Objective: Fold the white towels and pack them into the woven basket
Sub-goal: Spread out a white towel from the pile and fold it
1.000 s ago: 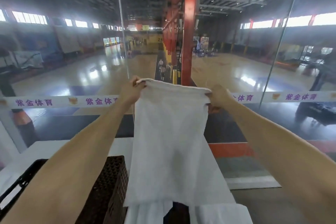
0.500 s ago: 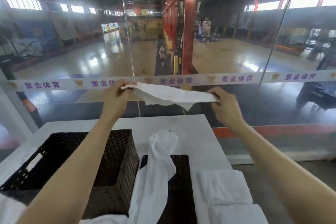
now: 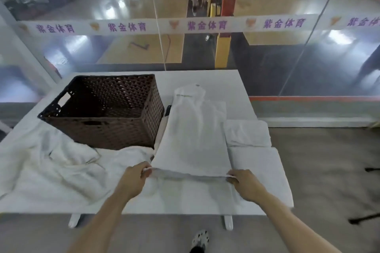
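My left hand point(image 3: 134, 178) pinches the near left corner of a long white terry towel point(image 3: 193, 139), its fingers curled round the hem. My right hand point(image 3: 245, 186) is clamped on the near right corner in the same way. The near edge runs taut between the two hands, raised slightly above the white surface point(image 3: 226, 82), with a shadow under it.

From that edge the towel stretches away from both hands and lies flat. Its far end narrows into a bunched tip with a small label.

Beyond my left hand, a little to its outer side, the dark brown rectangular woven basket point(image 3: 115, 131) stands upright, its right wall just beside the towel's left edge. A small dark thing point(image 3: 168, 110) peeks out between basket and towel; I cannot tell what it is.

Outward from my left hand sprawls a crumpled heap of white towels point(image 3: 55, 162), which touches the basket's near wall.

Just beyond my right hand lie two folded white towels. The nearer folded towel point(image 3: 257, 162) touches the farther folded towel point(image 3: 246, 133), and both lie against the held towel's right edge.
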`<control>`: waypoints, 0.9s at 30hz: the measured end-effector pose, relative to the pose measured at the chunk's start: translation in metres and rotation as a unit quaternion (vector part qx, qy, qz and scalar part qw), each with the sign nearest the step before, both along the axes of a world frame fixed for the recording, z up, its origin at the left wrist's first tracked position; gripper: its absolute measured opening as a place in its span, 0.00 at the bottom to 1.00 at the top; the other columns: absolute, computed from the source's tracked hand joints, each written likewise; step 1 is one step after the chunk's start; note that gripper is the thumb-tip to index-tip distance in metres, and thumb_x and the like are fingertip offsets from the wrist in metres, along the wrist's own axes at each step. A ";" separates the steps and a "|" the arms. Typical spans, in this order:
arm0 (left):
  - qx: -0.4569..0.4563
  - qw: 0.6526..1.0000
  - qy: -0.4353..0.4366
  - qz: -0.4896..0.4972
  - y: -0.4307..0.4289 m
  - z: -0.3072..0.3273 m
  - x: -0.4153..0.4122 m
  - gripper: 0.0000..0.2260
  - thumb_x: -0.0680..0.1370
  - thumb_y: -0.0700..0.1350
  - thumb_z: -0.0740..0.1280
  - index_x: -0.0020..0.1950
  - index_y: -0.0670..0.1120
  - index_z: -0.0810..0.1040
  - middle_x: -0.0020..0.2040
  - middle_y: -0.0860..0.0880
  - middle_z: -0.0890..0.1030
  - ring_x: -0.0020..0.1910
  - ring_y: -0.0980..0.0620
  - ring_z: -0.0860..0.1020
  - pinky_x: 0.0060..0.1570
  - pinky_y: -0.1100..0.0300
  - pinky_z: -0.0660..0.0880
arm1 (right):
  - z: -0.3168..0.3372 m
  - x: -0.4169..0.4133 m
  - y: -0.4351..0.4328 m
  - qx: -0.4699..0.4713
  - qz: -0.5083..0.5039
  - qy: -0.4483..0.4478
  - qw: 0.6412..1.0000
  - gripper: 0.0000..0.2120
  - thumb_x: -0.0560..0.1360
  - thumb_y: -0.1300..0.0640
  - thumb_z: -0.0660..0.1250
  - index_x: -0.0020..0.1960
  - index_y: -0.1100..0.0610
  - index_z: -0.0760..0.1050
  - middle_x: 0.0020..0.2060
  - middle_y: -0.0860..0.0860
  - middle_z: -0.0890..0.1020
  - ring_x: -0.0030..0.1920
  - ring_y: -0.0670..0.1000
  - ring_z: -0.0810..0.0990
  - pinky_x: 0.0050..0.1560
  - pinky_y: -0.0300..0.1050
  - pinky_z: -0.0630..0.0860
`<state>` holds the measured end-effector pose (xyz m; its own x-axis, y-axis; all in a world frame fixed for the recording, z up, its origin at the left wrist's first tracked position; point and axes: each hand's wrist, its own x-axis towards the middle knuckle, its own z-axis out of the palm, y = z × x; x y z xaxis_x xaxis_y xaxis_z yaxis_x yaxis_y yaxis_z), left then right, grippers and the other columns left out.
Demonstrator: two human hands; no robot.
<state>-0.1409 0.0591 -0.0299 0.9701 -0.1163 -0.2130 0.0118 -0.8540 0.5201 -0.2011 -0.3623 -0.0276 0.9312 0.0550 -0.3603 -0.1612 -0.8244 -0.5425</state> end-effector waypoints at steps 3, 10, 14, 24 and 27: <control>0.040 0.996 0.070 -0.038 0.008 0.009 -0.044 0.10 0.86 0.47 0.65 0.46 0.53 0.79 0.36 0.52 0.85 0.34 0.59 0.83 0.43 0.54 0.80 | -0.006 -0.046 0.001 0.006 0.033 0.055 0.998 0.13 0.86 0.48 0.64 0.59 0.55 0.82 0.55 0.52 0.85 0.57 0.56 0.82 0.53 0.47 0.75; 0.060 0.970 0.228 -0.061 0.021 0.049 -0.075 0.10 0.83 0.49 0.70 0.62 0.47 0.80 0.43 0.46 0.81 0.27 0.47 0.83 0.32 0.54 0.78 | 0.012 -0.085 -0.001 0.023 0.115 0.152 0.981 0.16 0.83 0.46 0.66 0.42 0.56 0.73 0.44 0.56 0.82 0.47 0.58 0.82 0.44 0.50 0.72; 0.051 0.982 0.180 -0.042 0.012 0.073 -0.054 0.10 0.84 0.48 0.69 0.65 0.50 0.76 0.41 0.44 0.85 0.27 0.46 0.84 0.29 0.57 0.76 | 0.023 -0.065 -0.005 0.088 0.050 0.147 0.984 0.15 0.83 0.52 0.68 0.47 0.65 0.77 0.43 0.56 0.82 0.43 0.57 0.87 0.42 0.50 0.85; 0.068 0.997 -0.044 -0.008 -0.054 0.078 0.130 0.12 0.84 0.44 0.67 0.41 0.45 0.81 0.35 0.43 0.82 0.26 0.47 0.83 0.29 0.52 0.79 | 0.045 0.088 -0.030 -0.032 -0.124 -0.065 0.990 0.14 0.81 0.48 0.70 0.41 0.54 0.78 0.36 0.53 0.83 0.40 0.57 0.82 0.37 0.49 0.77; 0.131 0.989 -0.064 -0.017 -0.074 0.055 0.198 0.10 0.81 0.42 0.69 0.40 0.43 0.82 0.33 0.45 0.81 0.31 0.47 0.80 0.28 0.57 0.73 | 0.041 0.149 -0.036 -0.084 -0.136 -0.081 0.984 0.18 0.81 0.49 0.70 0.34 0.49 0.72 0.34 0.49 0.79 0.40 0.56 0.78 0.31 0.45 0.65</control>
<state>0.0568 -0.0146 0.0251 0.9874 -0.1064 -0.1169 -0.0706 -0.9586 0.2760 -0.0520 -0.3979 0.0129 0.9490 -0.2521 -0.1896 -0.3116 -0.8424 -0.4397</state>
